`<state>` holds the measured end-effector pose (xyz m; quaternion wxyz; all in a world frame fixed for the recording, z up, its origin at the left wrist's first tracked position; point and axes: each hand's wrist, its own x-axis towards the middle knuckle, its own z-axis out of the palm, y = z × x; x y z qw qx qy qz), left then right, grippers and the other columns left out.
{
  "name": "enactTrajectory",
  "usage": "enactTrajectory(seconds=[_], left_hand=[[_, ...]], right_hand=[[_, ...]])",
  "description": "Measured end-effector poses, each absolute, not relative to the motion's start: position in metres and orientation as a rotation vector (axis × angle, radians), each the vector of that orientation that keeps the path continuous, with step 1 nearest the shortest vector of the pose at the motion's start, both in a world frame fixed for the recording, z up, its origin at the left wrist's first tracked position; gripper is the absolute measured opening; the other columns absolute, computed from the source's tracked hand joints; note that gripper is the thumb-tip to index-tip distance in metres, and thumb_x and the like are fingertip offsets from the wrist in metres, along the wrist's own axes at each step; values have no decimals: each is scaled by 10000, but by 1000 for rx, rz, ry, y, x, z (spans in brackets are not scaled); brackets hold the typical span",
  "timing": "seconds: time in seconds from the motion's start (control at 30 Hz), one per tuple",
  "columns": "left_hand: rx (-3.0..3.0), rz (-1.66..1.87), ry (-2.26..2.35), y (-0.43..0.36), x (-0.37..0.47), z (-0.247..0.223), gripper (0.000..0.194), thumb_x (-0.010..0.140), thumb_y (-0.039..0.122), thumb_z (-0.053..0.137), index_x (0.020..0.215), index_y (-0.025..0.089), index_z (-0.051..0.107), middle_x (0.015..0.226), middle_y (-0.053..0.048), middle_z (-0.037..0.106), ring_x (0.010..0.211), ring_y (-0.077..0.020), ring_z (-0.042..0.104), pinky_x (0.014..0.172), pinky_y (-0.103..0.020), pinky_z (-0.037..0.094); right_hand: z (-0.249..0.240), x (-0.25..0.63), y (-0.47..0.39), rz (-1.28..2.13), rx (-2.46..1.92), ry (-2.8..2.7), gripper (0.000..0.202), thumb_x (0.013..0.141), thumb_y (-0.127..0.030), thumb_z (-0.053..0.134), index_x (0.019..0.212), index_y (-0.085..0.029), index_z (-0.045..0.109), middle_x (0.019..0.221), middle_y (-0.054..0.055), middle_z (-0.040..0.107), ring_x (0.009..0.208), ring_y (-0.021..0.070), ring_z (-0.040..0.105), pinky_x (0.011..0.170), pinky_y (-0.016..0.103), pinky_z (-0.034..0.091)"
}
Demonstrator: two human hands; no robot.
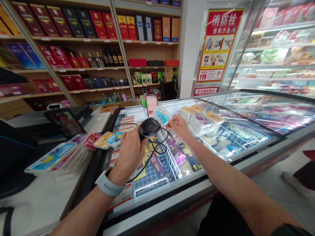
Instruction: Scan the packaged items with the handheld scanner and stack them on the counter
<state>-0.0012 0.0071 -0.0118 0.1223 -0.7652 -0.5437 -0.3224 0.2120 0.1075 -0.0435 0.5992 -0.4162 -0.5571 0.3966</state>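
A black handheld scanner (149,127) with a cable is wrapped in my left hand (130,152), its head turned toward a package. My right hand (180,127) pinches the edge of that flat clear package with a blue label (162,114), held up just beyond the scanner. Both are above the glass-topped freezer (214,160). On its glass to the right stand stacked packages (201,119) with orange and purple labels. To the left, on the white counter, lies a fanned pile of similar packages (57,157) with blue, red, orange and purple labels.
A screen (65,121) stands on the left counter (49,196). The scanner's black cable (147,160) loops over the freezer. Shelves (91,39) of boxes and bottles line the back, and a lit refrigerated display (278,55) is at the right. A person's foot (295,183) shows at the right edge.
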Motion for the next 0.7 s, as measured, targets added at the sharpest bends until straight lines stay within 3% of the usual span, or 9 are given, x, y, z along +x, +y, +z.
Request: enactTrajectory(seconds=[0.27,0.7], left_hand=[[-2245,-979,-1635,8,0,-13,453,910,237,458,1349,135,412,1255,-159,610,1207,-317,542,1076,-528,306],[-2256,-1015,-1627,6,0,-9,478,891,249,469,1343,103,414,1258,-192,605,1169,-322,567,1074,-546,320]], right_hand=[[-44,213,107,936,-947,-1286,341,720,-449,700,822,-206,484,639,-35,674,653,155,705,653,304,605],[-46,211,107,953,-913,-1288,354,721,-472,692,836,-208,486,663,-26,681,651,157,701,672,324,603]])
